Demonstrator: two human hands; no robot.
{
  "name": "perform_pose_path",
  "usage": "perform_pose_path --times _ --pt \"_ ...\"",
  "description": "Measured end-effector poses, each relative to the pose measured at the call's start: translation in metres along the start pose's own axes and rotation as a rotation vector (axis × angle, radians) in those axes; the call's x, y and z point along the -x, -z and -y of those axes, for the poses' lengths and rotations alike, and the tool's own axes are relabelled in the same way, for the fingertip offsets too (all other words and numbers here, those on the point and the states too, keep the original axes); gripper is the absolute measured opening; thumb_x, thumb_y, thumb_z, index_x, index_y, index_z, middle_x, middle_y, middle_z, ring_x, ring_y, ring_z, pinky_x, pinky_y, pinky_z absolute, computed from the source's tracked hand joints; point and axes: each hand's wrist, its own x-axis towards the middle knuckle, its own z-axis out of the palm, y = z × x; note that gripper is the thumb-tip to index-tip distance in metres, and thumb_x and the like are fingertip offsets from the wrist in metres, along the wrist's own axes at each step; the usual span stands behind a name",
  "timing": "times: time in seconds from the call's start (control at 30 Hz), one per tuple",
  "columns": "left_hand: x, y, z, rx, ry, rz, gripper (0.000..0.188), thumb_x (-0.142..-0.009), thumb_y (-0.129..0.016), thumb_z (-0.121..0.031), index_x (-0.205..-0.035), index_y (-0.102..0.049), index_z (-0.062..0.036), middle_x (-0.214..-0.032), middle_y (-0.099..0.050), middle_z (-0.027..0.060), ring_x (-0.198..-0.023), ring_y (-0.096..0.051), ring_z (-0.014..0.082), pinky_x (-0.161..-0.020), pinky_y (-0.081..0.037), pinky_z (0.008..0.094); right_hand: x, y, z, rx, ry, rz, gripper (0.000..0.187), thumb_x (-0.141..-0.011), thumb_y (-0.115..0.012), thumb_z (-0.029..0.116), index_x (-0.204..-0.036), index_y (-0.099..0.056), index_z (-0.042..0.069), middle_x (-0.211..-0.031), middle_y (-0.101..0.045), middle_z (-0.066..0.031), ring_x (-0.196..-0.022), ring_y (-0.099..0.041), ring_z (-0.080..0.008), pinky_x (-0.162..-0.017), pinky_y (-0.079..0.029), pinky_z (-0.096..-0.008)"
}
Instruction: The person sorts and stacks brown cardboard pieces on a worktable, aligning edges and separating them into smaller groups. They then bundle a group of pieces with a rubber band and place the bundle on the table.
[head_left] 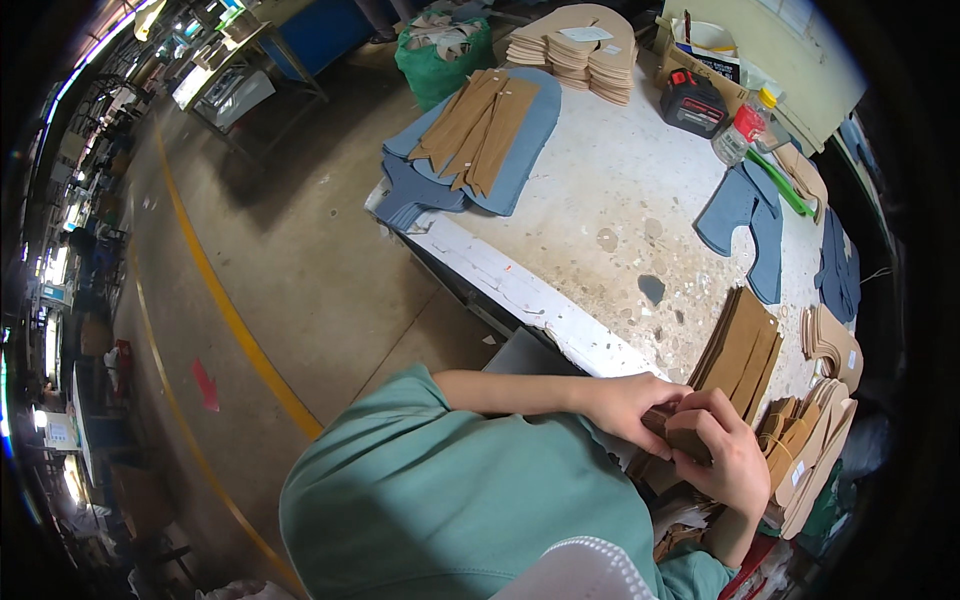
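Observation:
My left hand (632, 408) and my right hand (722, 448) are together at the near right edge of the table. Both are closed on a small stack of brown fabric pieces (690, 444); the fingers hide much of it. Just beyond my hands, a pile of long brown strips (740, 350) lies on the tabletop. To the right of my right hand sits a bundle of brown pieces (788, 440) with a yellow band around it, beside tan cut pieces (812, 470).
The worn white table (590, 240) bears blue-grey cut pieces (535, 130) topped with brown strips (480, 125), and a tan stack (575, 50). A black battery pack (693, 103), a plastic bottle (742, 132) and a green tool (782, 182) are at the far right. A green sack (440, 65) stands beyond the table.

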Motion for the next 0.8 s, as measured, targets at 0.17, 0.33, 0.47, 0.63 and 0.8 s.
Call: perform_pose_path --times 0.17,0.33,0.47,0.63,0.8 --pt "0.001 -0.022 0.028 0.577 0.166 -0.066 0.04 -0.088 -0.069 -0.011 -0.121 -0.052 0.0014 -0.104 -0.066 0.0094 -0.091 -0.065 0.0142 -0.082 -0.052 0.0293 0.014 -0.004 -0.005 0.073 -0.13 -0.268 0.037 -0.068 -0.065 -0.01 -0.102 -0.063 0.003 -0.105 -0.057 -0.0137 -0.089 -0.063 -0.0284 -0.07 -0.055 -0.0352" --pt "0.004 -0.009 0.048 1.364 0.266 -0.288 0.025 -0.096 -0.059 -0.027 -0.111 -0.058 -0.0065 -0.096 -0.065 0.0039 -0.089 -0.064 0.0135 -0.078 -0.056 0.029 0.036 -0.015 -0.02 0.071 -0.224 -0.625 0.031 -0.074 -0.059 -0.013 -0.103 -0.062 -0.002 -0.102 -0.06 -0.0155 -0.085 -0.059 -0.0221 -0.066 -0.05 -0.0284" --pt "0.006 -0.001 0.05 1.383 0.187 -0.416 0.027 -0.097 -0.059 -0.031 -0.113 -0.057 -0.0086 -0.098 -0.064 0.0012 -0.09 -0.063 0.0121 -0.079 -0.056 0.0298 0.031 -0.044 -0.034 -0.172 -0.123 -0.719 0.015 -0.081 -0.058 -0.006 -0.096 -0.062 -0.006 -0.094 -0.06 -0.014 -0.083 -0.058 -0.0184 -0.073 -0.047 -0.0265" --pt "0.01 -0.001 0.05 1.379 0.108 -0.367 0.029 -0.098 -0.056 -0.031 -0.114 -0.056 -0.0068 -0.099 -0.063 0.0019 -0.094 -0.062 0.0123 -0.083 -0.054 0.0298 -0.015 -0.099 -0.046 -0.559 -0.193 -0.823 0.012 -0.09 -0.054 -0.005 -0.099 -0.063 -0.006 -0.095 -0.059 -0.0106 -0.085 -0.061 -0.0155 -0.074 -0.049 -0.0257" --pt "0.015 0.002 0.049 1.063 0.069 -0.498 0.03 -0.096 -0.059 -0.022 -0.12 -0.054 -0.0046 -0.103 -0.062 0.0033 -0.096 -0.06 0.0128 -0.086 -0.051 0.0307 -0.04 -0.115 -0.05 -0.596 -0.15 -0.843 0.018 -0.092 -0.059 0.001 -0.109 -0.063 -0.004 -0.104 -0.057 -0.0099 -0.085 -0.059 -0.0131 -0.07 -0.05 -0.0241"
